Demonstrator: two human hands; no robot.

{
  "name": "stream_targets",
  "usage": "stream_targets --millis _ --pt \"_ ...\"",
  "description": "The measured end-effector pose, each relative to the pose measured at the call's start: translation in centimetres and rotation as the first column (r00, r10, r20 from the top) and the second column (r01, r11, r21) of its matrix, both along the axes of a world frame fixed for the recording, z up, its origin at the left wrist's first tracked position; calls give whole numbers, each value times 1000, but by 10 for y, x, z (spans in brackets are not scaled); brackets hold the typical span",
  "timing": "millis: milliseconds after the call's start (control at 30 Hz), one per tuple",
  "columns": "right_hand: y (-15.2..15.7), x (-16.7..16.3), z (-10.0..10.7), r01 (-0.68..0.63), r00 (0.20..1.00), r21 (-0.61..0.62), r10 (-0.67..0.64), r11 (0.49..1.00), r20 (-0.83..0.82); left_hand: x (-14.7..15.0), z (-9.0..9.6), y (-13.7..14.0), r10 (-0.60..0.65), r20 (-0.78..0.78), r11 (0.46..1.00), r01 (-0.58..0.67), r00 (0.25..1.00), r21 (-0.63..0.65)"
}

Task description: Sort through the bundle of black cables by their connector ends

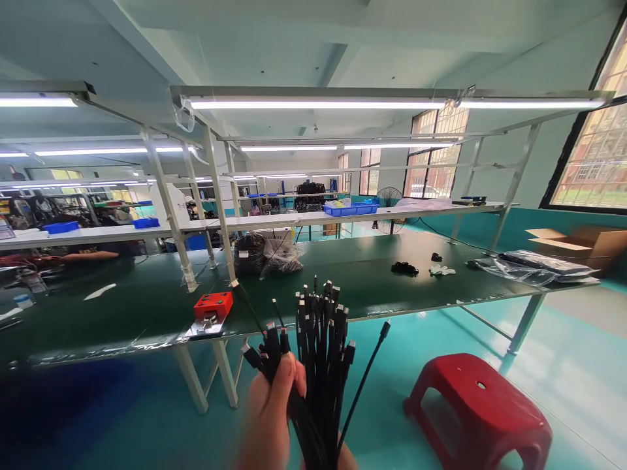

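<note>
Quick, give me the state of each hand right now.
Left hand: closed around a bundle of black cables, plug ends up.
Right hand: only a sliver shows under the bundle; grip cannot be told.

The green table is the reference: its middle surface lies bare between the red fixture near the front edge on the left and the small black parts farther back on the right. Upright frame posts and bagged black cables block the rear left. A red stool occupies the floor in front of the table's right end.
</note>
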State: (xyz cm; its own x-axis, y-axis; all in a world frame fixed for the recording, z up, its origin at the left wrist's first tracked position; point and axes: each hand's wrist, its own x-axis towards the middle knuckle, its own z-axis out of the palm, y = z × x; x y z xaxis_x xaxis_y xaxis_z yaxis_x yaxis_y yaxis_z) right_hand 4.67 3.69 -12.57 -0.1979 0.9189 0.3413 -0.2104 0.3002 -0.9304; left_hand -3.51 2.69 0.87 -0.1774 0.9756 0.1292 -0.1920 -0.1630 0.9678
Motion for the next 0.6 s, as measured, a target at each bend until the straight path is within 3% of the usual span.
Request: stream_targets --millis 100,200,267,467,600 --pt "11 -8 2 14 996 39 -11 999 -88 -13 10 10 2 -98 993 9 995 114" --pt "23 -16 13 60 988 106 -44 993 -151 -17 19 12 3 -215 997 14 977 78" --pt "31 -22 21 97 986 84 -84 992 -141 -17 21 12 27 -283 999 -13 959 49" --pt "38 -22 37 136 990 6 -136 991 -40 -9 35 14 155 -474 984 -91 867 155" --pt "27 -6 48 192 981 27 -192 981 2 -14 64 12 72 -668 989 36 741 146"
